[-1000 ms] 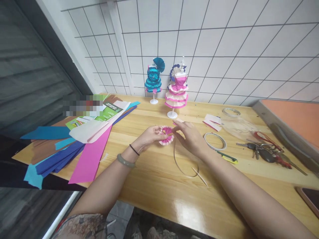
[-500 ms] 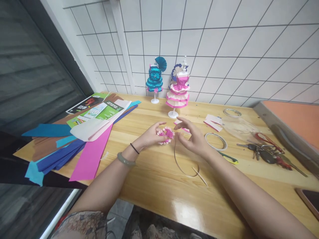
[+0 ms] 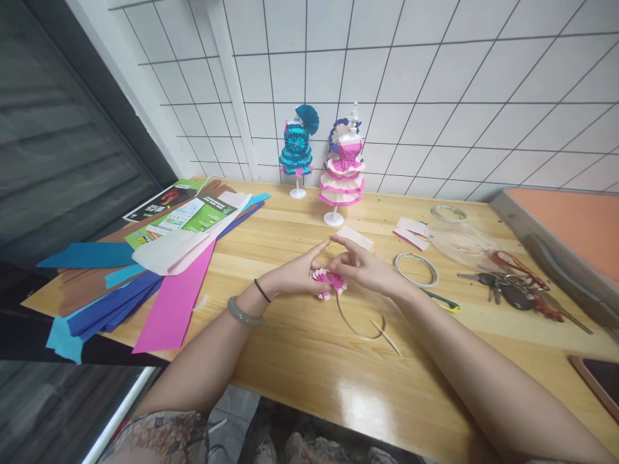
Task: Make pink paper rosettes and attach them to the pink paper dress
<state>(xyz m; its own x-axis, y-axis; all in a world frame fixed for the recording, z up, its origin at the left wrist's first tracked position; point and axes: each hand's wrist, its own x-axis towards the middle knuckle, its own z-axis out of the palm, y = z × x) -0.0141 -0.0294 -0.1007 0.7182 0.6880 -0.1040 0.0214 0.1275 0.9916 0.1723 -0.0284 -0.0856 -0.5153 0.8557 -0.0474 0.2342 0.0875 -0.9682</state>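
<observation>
A small pink-and-white pleated paper rosette is held between my two hands, low over the table. My left hand grips its left edge, thumb and index finger pointing towards the right hand. Curled fingers of my right hand are on the rosette's right side, partly covering it. The index fingertips of both hands nearly meet above it. A thin beige strip curves over the wood just below, and a pale pointed stick lies across its end. Behind the hands lies a pale paper piece.
Paper-dressed mini mannequins, one teal and one pink-and-white, stand near the tiled wall. Coloured crepe paper covers the left side. A tape roll, scissors, keys and a phone lie right.
My right hand has moved in from apart and now touches the rosette. The rosette has shifted slightly right and down, and my fingertips have come close together.
</observation>
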